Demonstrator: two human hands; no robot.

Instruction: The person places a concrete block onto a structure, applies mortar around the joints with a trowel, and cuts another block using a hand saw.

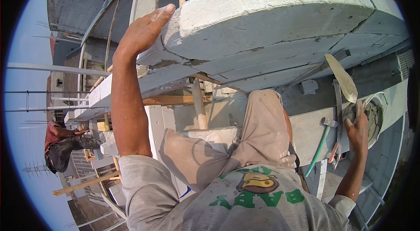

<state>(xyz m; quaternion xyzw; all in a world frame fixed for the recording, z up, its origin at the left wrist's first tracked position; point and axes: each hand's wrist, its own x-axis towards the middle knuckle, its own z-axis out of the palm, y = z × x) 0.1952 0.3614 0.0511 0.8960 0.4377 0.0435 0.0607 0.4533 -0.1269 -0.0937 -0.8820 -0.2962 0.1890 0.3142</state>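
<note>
Grey-white block across the top; the left hand lies unclenched at its left end, probably for steadiness. Over right, the right hand grips 1 trowel, blade raised, beside the mortar bucket, handy for scooping.

In view, you have two bare hands, your left hand and right hand; one trowel, one hammer, one saw, one bucket and two other people.
</note>
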